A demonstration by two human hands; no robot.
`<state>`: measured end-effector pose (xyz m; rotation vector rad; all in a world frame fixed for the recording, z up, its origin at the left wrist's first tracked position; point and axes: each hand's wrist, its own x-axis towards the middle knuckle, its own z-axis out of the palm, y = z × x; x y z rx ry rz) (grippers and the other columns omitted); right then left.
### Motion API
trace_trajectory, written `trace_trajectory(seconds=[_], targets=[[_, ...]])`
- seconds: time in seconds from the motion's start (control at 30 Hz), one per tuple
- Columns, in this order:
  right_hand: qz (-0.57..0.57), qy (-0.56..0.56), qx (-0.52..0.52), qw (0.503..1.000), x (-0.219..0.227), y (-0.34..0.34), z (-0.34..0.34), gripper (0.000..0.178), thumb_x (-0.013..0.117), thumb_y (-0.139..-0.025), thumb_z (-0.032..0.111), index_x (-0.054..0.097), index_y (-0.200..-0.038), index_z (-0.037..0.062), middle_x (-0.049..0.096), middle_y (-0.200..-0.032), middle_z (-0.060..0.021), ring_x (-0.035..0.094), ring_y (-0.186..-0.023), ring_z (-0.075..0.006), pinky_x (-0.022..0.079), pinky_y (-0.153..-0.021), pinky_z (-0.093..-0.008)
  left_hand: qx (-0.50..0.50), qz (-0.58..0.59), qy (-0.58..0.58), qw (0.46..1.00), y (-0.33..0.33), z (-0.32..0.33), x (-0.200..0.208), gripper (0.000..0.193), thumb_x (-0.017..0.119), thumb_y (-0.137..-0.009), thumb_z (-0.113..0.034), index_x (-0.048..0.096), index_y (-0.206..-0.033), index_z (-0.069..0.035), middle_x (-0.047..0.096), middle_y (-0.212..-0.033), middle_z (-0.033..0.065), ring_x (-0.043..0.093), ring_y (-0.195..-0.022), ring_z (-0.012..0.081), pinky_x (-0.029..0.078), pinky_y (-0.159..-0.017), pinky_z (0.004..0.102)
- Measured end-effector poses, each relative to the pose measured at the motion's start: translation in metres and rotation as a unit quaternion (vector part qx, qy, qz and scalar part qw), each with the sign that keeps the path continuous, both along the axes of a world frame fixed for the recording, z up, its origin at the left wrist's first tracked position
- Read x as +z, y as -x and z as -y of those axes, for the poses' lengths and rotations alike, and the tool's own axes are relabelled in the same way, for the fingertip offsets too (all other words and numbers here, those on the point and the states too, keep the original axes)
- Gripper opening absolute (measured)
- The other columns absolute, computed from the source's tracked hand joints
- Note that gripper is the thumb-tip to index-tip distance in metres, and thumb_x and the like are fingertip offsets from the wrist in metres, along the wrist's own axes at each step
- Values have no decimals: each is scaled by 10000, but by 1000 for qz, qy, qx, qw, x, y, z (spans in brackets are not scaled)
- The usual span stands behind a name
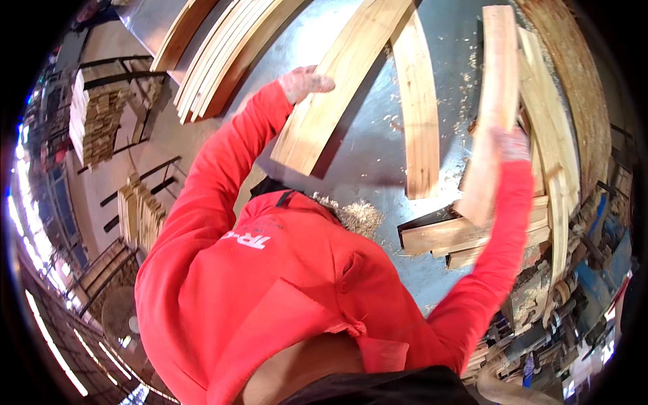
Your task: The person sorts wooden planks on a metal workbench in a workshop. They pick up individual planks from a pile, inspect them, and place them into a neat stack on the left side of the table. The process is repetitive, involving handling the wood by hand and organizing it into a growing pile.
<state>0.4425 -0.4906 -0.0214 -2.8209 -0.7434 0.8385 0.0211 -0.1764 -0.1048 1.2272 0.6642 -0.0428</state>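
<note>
My left hand (307,84), in a pale glove or covered with dust, grips the left edge of a wide wooden board (344,81), with the thumb lying on its top face. This board slants across the metal table, its near end towards my body. On the right, my right hand (511,144) is closed on the edge of another wooden board (498,88); hand and board are slightly smeared by motion, and the fingertips are hidden. Between them a narrower wooden board (417,108) lies on the table, its far end under the left board.
Several boards (233,50) are stacked at the far left of the metal table (368,152). Short wood pieces (439,237) and long offcuts (550,115) lie at the right. Wood shavings (361,217) heap by my body. Lumber stacks (98,121) stand on the left.
</note>
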Motion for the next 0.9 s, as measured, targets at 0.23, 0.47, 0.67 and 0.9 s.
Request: trace_trajectory(seconds=[0.23, 0.47, 0.67, 0.9], targets=[[-103, -453, -143, 874, -11, 173, -141, 729, 740, -827, 333, 422, -1397, 7, 567, -1288, -159, 538, -1188, -273, 430, -980, -340, -55, -71, -91, 992, 9, 20, 108, 505, 752, -838, -306, 590, -1214, -12, 685, -1047, 100, 646, -979, 190, 511, -871, 349], [2, -95, 341, 935, 134, 253, -282, 573, 793, -803, 217, 551, -1277, 5, 720, -1014, -88, 683, -880, -210, 544, -752, -310, -33, 5, -821, 570, 57, -64, 261, 887, 776, -617, -503, 496, -1325, -47, 480, -1333, 222, 467, -1241, 397, 384, -1000, 574], [252, -477, 321, 779, 144, 231, -312, 572, 710, -846, 304, 513, -1311, 36, 635, -1150, -146, 643, -979, -277, 530, -836, -343, -199, -274, -598, 727, 54, -174, 273, 277, 641, -874, -319, 662, -1003, -74, 693, -837, 100, 667, -741, 281, 521, -665, 372], [164, 115, 112, 973, -34, 223, -153, 1090, 712, -720, 625, 206, -1509, 68, 273, -1525, -229, 358, -1358, -423, 332, -1100, -495, 5, -222, -673, 706, 236, -354, 72, 521, 695, -833, -429, 609, -1223, -94, 286, -1537, 200, 289, -1402, 390, 302, -1131, 419]])
